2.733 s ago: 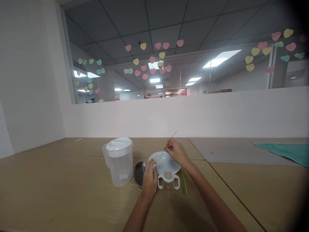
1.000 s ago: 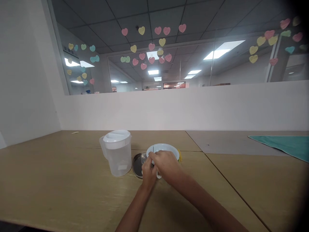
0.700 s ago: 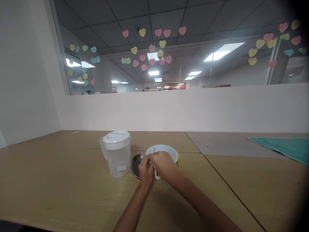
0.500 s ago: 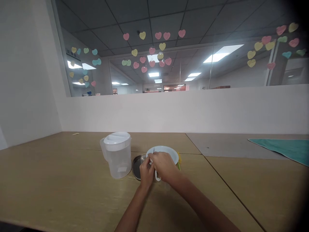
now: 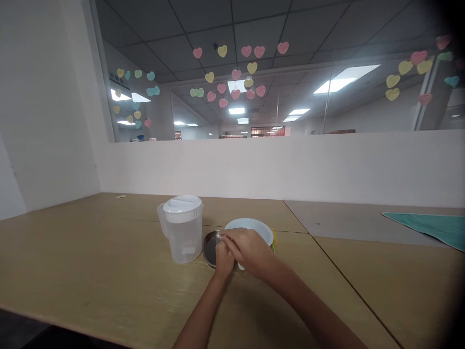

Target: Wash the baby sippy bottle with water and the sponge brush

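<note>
My left hand is closed, its fingers pressed against those of my right hand. The right hand is closed too and partly covers the left. Whatever lies between the fingers is too small and hidden to name. Behind my hands sits a pale blue-white plate or bowl, its near side hidden by the right hand. Left of it lies a round dark metal dish, partly behind my left hand. A small white curved piece shows just below the right hand; what it belongs to is hidden.
A translucent plastic pitcher with a white lid stands left of the metal dish. Something yellow and green peeks out at the plate's right edge. A teal cloth lies far right on the wooden table, before a white wall.
My right hand has turned over the left fingertips, covering more of them. A thin dark tip that stuck up above the fingers no longer shows. The view has shifted slightly.
</note>
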A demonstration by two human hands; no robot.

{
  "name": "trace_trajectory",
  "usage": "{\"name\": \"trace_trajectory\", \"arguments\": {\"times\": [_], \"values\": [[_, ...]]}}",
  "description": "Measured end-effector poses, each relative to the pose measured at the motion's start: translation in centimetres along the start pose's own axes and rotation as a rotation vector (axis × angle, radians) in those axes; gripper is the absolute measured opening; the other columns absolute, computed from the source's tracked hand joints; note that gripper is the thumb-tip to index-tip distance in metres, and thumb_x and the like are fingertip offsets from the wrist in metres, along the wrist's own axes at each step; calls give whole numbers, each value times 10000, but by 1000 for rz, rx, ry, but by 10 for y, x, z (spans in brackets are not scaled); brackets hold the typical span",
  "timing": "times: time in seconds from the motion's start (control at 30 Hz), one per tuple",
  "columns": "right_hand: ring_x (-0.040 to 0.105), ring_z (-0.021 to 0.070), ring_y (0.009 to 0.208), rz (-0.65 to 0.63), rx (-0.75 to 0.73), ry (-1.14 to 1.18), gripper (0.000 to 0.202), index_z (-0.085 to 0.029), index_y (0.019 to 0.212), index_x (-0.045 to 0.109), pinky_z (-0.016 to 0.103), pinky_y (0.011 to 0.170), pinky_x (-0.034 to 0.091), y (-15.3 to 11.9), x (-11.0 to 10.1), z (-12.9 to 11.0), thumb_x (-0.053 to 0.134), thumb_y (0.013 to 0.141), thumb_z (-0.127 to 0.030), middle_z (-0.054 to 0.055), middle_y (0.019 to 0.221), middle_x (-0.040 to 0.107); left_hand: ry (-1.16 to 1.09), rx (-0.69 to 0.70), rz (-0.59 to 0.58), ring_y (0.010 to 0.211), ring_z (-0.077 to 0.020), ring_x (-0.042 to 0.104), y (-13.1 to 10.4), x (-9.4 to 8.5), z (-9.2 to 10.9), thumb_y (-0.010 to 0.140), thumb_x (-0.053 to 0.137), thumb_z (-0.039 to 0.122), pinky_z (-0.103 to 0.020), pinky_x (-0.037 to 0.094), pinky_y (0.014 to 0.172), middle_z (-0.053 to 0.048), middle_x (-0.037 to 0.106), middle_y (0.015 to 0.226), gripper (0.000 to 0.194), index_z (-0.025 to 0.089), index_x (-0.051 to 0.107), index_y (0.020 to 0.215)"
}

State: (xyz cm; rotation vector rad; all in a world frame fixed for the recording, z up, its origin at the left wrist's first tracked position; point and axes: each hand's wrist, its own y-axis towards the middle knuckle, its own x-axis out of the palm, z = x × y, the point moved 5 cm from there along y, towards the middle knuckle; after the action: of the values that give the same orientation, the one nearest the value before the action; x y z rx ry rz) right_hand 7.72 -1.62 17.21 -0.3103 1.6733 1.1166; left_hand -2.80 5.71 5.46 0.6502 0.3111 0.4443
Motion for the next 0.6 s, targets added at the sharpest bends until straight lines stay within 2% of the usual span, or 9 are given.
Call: {"name": "trace_trajectory", "arguments": {"times": [0.17, 0.33, 0.6], "values": [[574, 171, 804, -62, -157, -109, 240, -127, 1048, 578, 259, 648, 384, 3, 11, -1, 375, 919, -116, 82, 889, 634, 28, -38, -26, 619, -179, 556, -1, 5, -7, 737, 516, 268, -259, 408, 535, -48, 624, 626, 178, 144, 585, 629], [572, 158, 752, -53, -98, -102, 211, -133, 968, 587, 253, 626, 365, 8, 18, 10, 392, 939, -210, 70, 831, 625, 11, -38, -48, 602, -171, 535, -3, 10, -8, 726, 522, 289, -236, 359, 483, -32, 595, 569, 213, 143, 556, 574], [561, 152, 677, -4, -91, -156, 347, -122, 854, 580, 262, 589, 346, 15, 40, 13, 287, 978, -261, 56, 725, 602, -22, -63, -44, 587, -165, 523, -6, 13, -10, 725, 517, 280, -234, 356, 456, -37, 597, 558, 218, 145, 558, 558]]}}
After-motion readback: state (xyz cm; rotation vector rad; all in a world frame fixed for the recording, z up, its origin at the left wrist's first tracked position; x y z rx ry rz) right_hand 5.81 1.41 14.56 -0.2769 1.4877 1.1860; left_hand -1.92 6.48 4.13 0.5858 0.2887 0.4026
